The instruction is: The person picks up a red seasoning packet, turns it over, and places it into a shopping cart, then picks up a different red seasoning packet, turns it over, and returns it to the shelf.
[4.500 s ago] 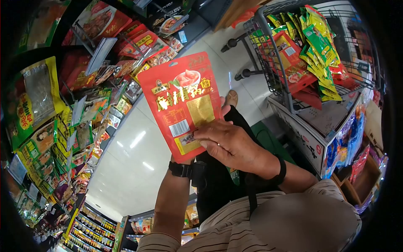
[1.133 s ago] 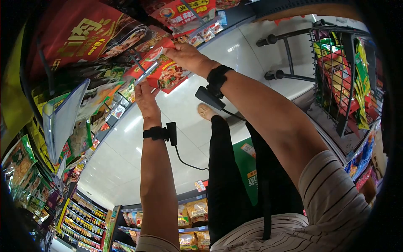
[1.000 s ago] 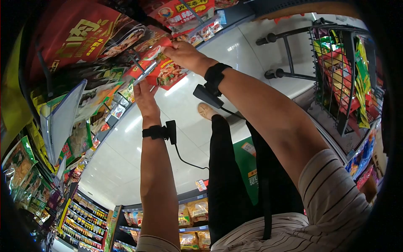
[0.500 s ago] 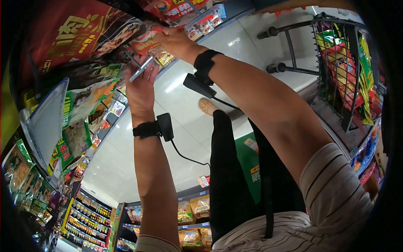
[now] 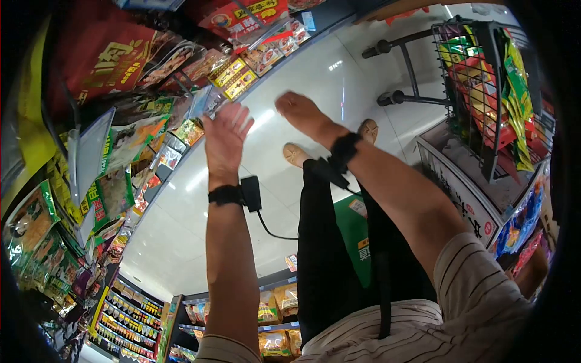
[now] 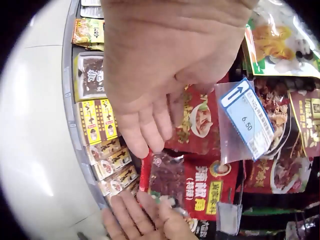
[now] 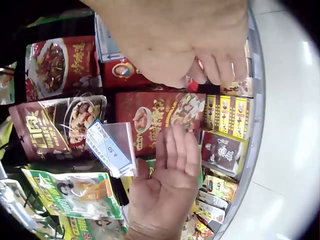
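My left hand (image 5: 225, 142) hovers palm up in front of the hanging rack, fingers spread and holding nothing. To its right is my right hand (image 5: 302, 114), also holding nothing, fingers loosely bent above the floor. In the right wrist view a red pouch (image 7: 137, 112) with a bowl picture hangs on the rack behind the fingers of my left hand. A blue-and-white price tag (image 7: 114, 152) reading 6.50 juts out beside it. Another red pouch (image 6: 192, 182) hangs close by in the left wrist view, partly behind the fingertips of my right hand.
Small yellow boxes (image 5: 233, 77) line the shelf's lower edge. A wire shopping cart (image 5: 493, 103) with red and green-yellow packets stands at right, near a white display box (image 5: 460, 187). Tiled floor (image 5: 175, 242) runs between rack and legs. Shelves (image 5: 278, 327) with bagged goods stand behind.
At first both hands held a red pouch. Then they brought a red pouch to a rack hook behind the price tag; now both have let go, the right hand drawn back to the right.
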A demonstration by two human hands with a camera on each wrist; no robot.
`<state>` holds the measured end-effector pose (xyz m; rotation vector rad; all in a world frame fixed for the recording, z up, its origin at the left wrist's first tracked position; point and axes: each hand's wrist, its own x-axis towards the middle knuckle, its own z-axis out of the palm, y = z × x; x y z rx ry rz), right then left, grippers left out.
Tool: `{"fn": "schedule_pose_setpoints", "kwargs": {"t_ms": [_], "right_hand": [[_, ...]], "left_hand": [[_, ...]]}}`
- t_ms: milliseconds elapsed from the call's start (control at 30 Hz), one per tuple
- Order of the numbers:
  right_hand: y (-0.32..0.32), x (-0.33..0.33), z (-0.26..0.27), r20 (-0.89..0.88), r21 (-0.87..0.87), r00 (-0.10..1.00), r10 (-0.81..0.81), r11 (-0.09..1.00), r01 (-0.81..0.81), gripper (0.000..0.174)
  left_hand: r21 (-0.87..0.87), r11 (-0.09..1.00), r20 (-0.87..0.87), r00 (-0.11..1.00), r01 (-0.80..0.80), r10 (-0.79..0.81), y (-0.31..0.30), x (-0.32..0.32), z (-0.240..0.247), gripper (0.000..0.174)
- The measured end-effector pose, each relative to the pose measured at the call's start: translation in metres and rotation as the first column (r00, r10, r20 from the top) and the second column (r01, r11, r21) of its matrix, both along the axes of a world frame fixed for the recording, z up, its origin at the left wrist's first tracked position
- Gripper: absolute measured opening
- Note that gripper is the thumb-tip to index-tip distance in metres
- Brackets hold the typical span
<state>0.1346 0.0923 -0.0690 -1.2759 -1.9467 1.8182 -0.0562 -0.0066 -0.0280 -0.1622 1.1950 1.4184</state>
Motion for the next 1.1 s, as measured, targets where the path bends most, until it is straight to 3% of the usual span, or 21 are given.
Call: {"fn": "schedule_pose_setpoints", "kwargs": {"t_ms": [33, 67, 100, 133, 167, 200, 233, 300, 333, 467, 500, 633, 700, 867, 900, 933, 967, 1000, 1100], "right_hand": [[-0.011, 0.016, 0.005, 0.042, -0.225, 0.999, -0.016, 0.974, 0.025, 0.028], [-0.021, 0.028, 0.017, 0.130, -0.498, 0.990, -0.057, 0.859, 0.115, 0.024], [-0.036, 0.051, 0.009, -0.021, -0.077, 0.993, 0.114, 0.990, -0.115, 0.019], [-0.052, 0.073, 0.002, -0.072, 0.382, 0.943, 0.326, 0.882, -0.276, 0.014], [-0.062, 0.084, 0.019, -0.169, -0.159, 0.981, 0.098, 0.979, -0.126, 0.012], [-0.073, 0.095, 0.036, -0.123, -0.653, 0.979, -0.160, 0.756, 0.041, 0.011], [-0.089, 0.109, 0.035, -0.201, -0.523, 0.974, -0.109, 0.852, -0.012, 0.016], [-0.091, 0.133, 0.072, -0.143, -0.575, 0.975, -0.169, 0.816, 0.057, 0.020], [-0.082, 0.137, 0.114, -0.015, -0.738, 0.959, -0.283, 0.651, 0.180, 0.018], [-0.055, 0.177, 0.184, 0.003, -0.706, 0.981, -0.196, 0.694, 0.140, 0.026], [-0.047, 0.189, 0.206, -0.016, -0.700, 0.969, -0.248, 0.695, 0.167, 0.021], [-0.021, 0.242, 0.258, -0.171, -0.570, 0.944, -0.283, 0.810, 0.139, 0.013], [0.000, 0.271, 0.299, -0.124, -0.452, 0.957, -0.262, 0.874, 0.181, 0.013], [0.046, 0.379, 0.329, -0.163, -0.019, 0.907, -0.388, 0.920, 0.391, 0.013], [0.057, 0.403, 0.323, -0.060, 0.109, 0.940, -0.337, 0.933, 0.342, 0.013], [0.073, 0.418, 0.348, 0.019, 0.078, 0.944, -0.330, 0.941, 0.328, 0.012], [0.084, 0.434, 0.348, 0.135, 0.225, 0.940, -0.312, 0.934, 0.278, 0.013], [0.093, 0.450, 0.338, 0.101, 0.248, 0.941, -0.322, 0.924, 0.290, 0.017], [0.127, 0.468, 0.364, 0.432, 0.414, 0.897, -0.092, 0.904, -0.107, 0.024]], "left_hand": [[-0.073, 0.997, 0.003, 1.000, 0.016, -0.016, -0.009, 0.015, 0.005, 0.080], [-0.150, 0.987, 0.052, 0.998, 0.054, -0.047, -0.022, 0.025, 0.002, 0.077], [-0.190, 0.975, 0.089, 0.991, 0.111, -0.096, -0.036, 0.037, 0.003, 0.074], [-0.174, 0.967, 0.080, 0.981, 0.188, -0.177, -0.047, 0.053, 0.012, 0.070], [-0.252, 0.935, 0.091, 0.968, 0.251, -0.235, -0.051, 0.072, 0.024, 0.069], [-0.276, 0.899, 0.090, 0.941, 0.339, -0.327, -0.055, 0.089, 0.040, 0.068], [-0.314, 0.855, 0.077, 0.909, 0.413, -0.411, -0.054, 0.106, 0.056, 0.067], [-0.296, 0.806, 0.071, 0.854, 0.512, -0.516, -0.053, 0.138, 0.084, 0.066], [-0.320, 0.769, 0.036, 0.818, 0.554, -0.574, -0.050, 0.154, 0.098, 0.063], [-0.322, 0.685, -0.029, 0.716, 0.654, -0.697, -0.029, 0.202, 0.142, 0.051], [-0.319, 0.675, -0.059, 0.696, 0.666, -0.715, -0.018, 0.213, 0.155, 0.051], [-0.317, 0.653, -0.170, 0.636, 0.688, -0.753, 0.008, 0.248, 0.198, 0.050], [-0.323, 0.651, -0.220, 0.615, 0.686, -0.757, 0.024, 0.260, 0.214, 0.048], [-0.320, 0.642, -0.332, 0.552, 0.697, -0.765, 0.044, 0.289, 0.260, 0.050], [-0.321, 0.644, -0.341, 0.550, 0.694, -0.763, 0.046, 0.293, 0.264, 0.051], [-0.317, 0.649, -0.351, 0.550, 0.692, -0.758, 0.047, 0.297, 0.267, 0.052], [-0.322, 0.646, -0.353, 0.545, 0.693, -0.761, 0.048, 0.300, 0.269, 0.055], [-0.322, 0.648, -0.360, 0.543, 0.690, -0.758, 0.047, 0.303, 0.273, 0.055], [-0.331, 0.656, -0.378, 0.542, 0.679, -0.751, 0.045, 0.311, 0.282, 0.056]]}}
